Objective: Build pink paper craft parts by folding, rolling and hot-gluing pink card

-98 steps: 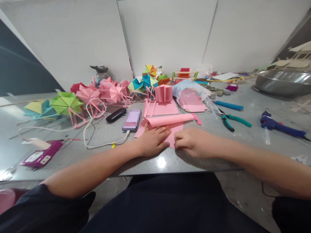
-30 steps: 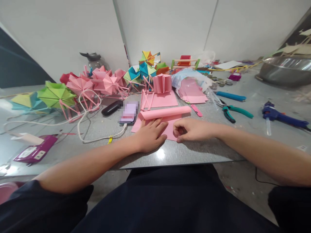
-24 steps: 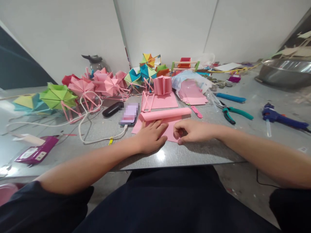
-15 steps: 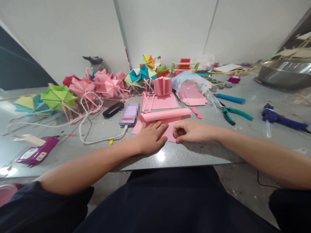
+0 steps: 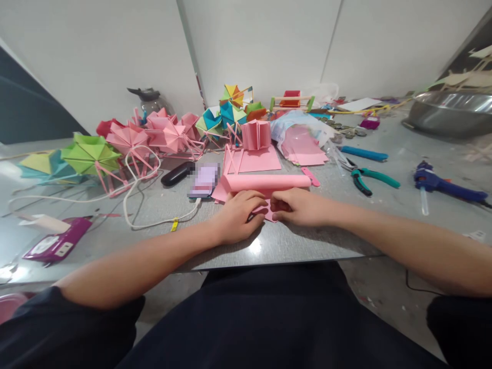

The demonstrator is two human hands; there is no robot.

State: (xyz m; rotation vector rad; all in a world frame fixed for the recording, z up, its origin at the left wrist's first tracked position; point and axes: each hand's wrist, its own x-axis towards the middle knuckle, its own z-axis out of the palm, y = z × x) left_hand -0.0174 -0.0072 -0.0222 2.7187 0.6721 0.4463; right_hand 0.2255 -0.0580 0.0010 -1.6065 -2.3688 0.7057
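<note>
A pink paper sheet (image 5: pixel 269 181) lies before me, its far part curled over into a long loose fold. My left hand (image 5: pixel 240 215) rests palm down on the near part of it, fingers bent over the paper under the fold and thumb apart. Close to its right, my right hand (image 5: pixel 302 206) has its fingers curled in, thumb near the forefinger, at the sheet's near right part. The paper at its fingertips is partly hidden. A pink-handled cutter (image 5: pixel 315 179) lies just past the fold's right end.
Behind stand folded pink paper wheels (image 5: pixel 128 138) and a green one (image 5: pixel 90 155). A phone (image 5: pixel 203 179) on a white cable (image 5: pixel 132 223) lies left. Right are green-handled pliers (image 5: pixel 380 177), a blue glue gun (image 5: pixel 449 187) and a steel bowl (image 5: pixel 453 118). A purple power strip (image 5: pixel 57 241) sits far left.
The paper's fold has shifted slightly right and toward me. My left fingers have drawn closer together and bent more. My right hand has come a little nearer to the left.
</note>
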